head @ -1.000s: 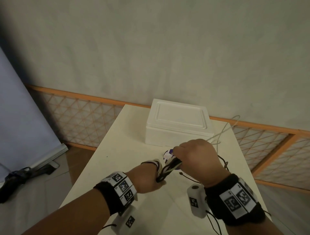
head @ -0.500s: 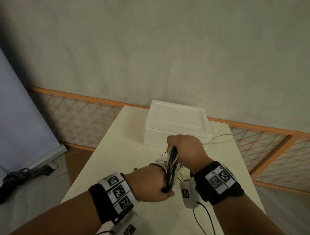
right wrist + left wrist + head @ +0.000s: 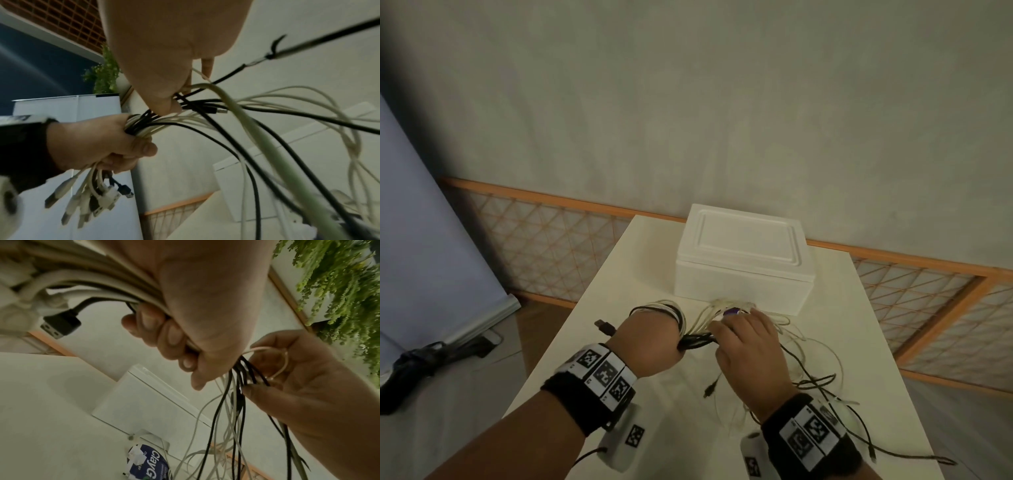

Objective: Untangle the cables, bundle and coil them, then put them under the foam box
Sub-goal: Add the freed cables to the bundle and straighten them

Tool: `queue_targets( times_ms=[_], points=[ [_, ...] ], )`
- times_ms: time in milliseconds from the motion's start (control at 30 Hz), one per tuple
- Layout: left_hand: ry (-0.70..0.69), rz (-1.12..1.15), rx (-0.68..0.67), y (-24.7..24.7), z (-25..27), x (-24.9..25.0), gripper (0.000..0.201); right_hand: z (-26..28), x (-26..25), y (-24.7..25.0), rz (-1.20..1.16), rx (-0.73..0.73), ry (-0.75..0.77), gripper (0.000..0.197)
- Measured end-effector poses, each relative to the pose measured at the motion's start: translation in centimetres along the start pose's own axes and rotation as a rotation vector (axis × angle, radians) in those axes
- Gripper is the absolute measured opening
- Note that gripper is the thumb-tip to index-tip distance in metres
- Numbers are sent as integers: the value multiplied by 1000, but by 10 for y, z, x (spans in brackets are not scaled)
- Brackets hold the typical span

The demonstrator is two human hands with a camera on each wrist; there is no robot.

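My left hand [image 3: 654, 339] grips a thick bundle of black and white cables [image 3: 697, 339] in a fist. The plug ends, one of them a black USB plug [image 3: 604, 327], stick out behind the fist. My right hand [image 3: 739, 335] pinches several strands right beside the left fist; in the right wrist view its thumb and fingers [image 3: 170, 104] close on black strands next to the left hand [image 3: 102, 142]. Loose cable lengths [image 3: 822, 380] trail over the table to the right. The white foam box [image 3: 743, 260] stands just beyond both hands, lid on.
The white table [image 3: 592, 342] is narrow, and its left and right edges lie close to my hands. A small purple packet [image 3: 732, 311] lies against the box front, under the cables. An orange lattice fence [image 3: 544, 236] runs behind the table.
The bundle stood upright between both hands; now it lies level. My left hand has shifted left, my right hand has come down beside it, and loose lengths have spread out on the right.
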State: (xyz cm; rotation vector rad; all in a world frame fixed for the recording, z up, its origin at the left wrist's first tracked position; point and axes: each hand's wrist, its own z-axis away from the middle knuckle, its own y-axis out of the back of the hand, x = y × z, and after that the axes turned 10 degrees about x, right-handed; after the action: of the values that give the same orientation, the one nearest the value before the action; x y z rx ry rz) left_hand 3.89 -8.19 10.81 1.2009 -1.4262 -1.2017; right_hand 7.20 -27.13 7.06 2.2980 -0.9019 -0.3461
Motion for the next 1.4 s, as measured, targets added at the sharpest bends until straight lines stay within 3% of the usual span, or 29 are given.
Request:
queue_targets(
  times_ms=[67, 133, 233, 300, 367, 433, 500, 600, 667, 767, 800, 867, 900, 967, 1067, 1133, 1200, 1267, 1300, 1400],
  points=[
    [-12, -13, 5, 2, 1, 1, 14, 0, 8, -3, 29, -174, -80, 21],
    [-16, -23, 34, 7, 0, 0, 12, 3, 14, -5, 62, -482, -259, 3],
    [40, -64, 58, 21, -6, -16, 10, 24, 34, -7, -15, -868, -564, 17],
    [85, -96, 20, 28, -7, -30, 5, 36, 52, -5, -121, -981, -718, 20],
    [73, -122, -4, 30, -5, -32, 3, 39, 64, 5, -65, -1047, -708, 18],
    [61, -133, -23, 24, -3, -24, 3, 31, 72, 17, 191, -984, -577, 21],
    [165, -98, -36, 20, -6, -27, 11, 16, 80, 29, 340, -820, -483, 20],
    [414, -87, -67, 24, -5, -63, 34, 16, 109, 55, 438, -645, -653, 28],
    [495, -113, -72, 28, 0, -85, 37, 32, 137, 73, 485, -589, -786, 29],
    [471, -146, -89, 32, 4, -83, 37, 39, 143, 83, 412, -708, -827, 23],
    [439, -132, -97, 30, 3, -76, 37, 33, 134, 77, 360, -824, -786, 32],
    [348, -130, -114, 26, -2, -55, 38, 16, 108, 61, 253, -1027, -668, 70],
    [303, -132, -129, 22, -5, -45, 38, 4, 91, 55, 208, -1042, -588, 87],
    [228, -88, -120, 16, -10, -27, 37, -21, 53, 47, 101, -917, -379, 100],
    [66, -72, -87, 12, -14, -1, 28, -47, -5, 37, -122, -659, -180, 95],
    [-69, -76, -6, 17, -16, 15, 6, -47, -30, 20, -186, -596, -201, 88],
    [-75, -118, -47, 14, -18, 19, 25, -37, -38, 3, -206, -559, -300, 65],
    [-70, -173, -74, 17, -17, 17, 25, -24, -35, -2, -167, -571, -339, 29],
    [-69, -194, -90, 19, -15, 14, 23, -20, -32, -3, -171, -615, -341, 21],
    [-70, -166, -8, 22, -8, 6, 8, -8, -24, 1, -311, -726, -415, 21]
  ],
)
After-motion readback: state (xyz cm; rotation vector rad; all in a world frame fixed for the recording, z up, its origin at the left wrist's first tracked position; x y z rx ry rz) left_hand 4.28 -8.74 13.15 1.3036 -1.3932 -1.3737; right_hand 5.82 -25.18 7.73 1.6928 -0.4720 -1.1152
